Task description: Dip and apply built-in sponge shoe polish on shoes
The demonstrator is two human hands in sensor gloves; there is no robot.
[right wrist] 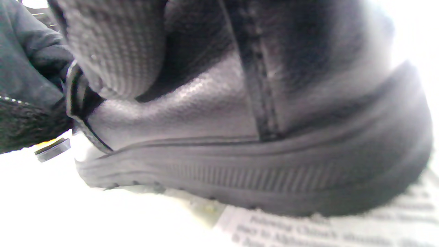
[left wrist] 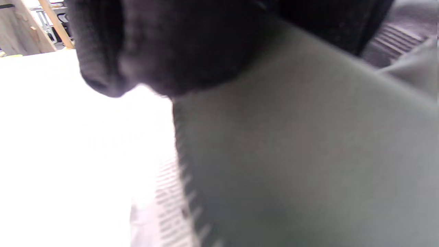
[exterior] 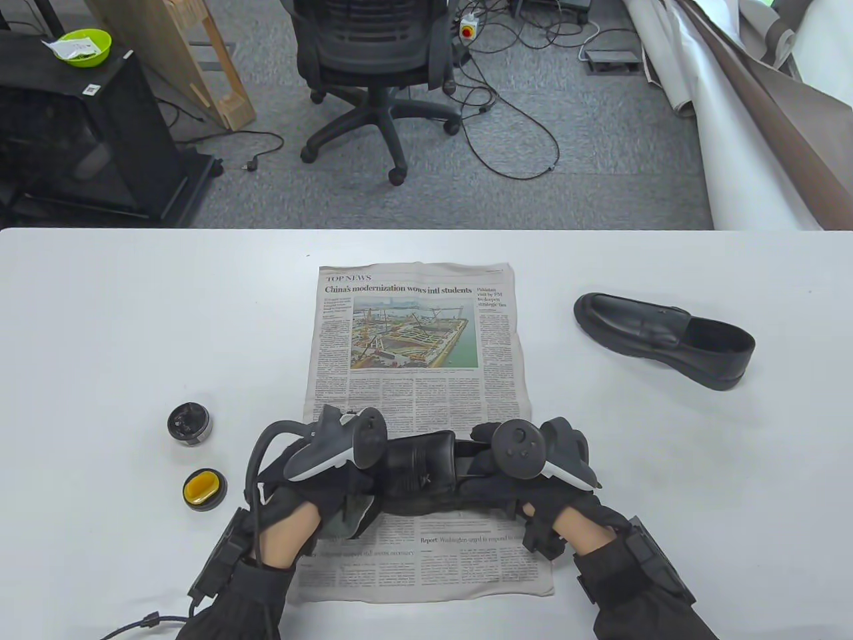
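A black shoe (exterior: pixel 416 467) lies on its side across the near part of a newspaper (exterior: pixel 413 347). My left hand (exterior: pixel 313 493) holds a grey cloth (exterior: pixel 350 520) against the shoe's toe end; the cloth fills the left wrist view (left wrist: pixel 291 154) under my gloved fingers (left wrist: pixel 164 44). My right hand (exterior: pixel 520 487) grips the shoe's heel end, and its fingers (right wrist: pixel 116 48) press on the leather (right wrist: pixel 274 137). The open polish tin (exterior: pixel 190 423) and the lid with a yellow sponge (exterior: pixel 204 489) stand left of the newspaper, apart from both hands.
A second black shoe (exterior: pixel 666 340) lies on the white table (exterior: pixel 100 320) to the right of the newspaper. An office chair (exterior: pixel 373 60) and cables are on the floor beyond the table's far edge.
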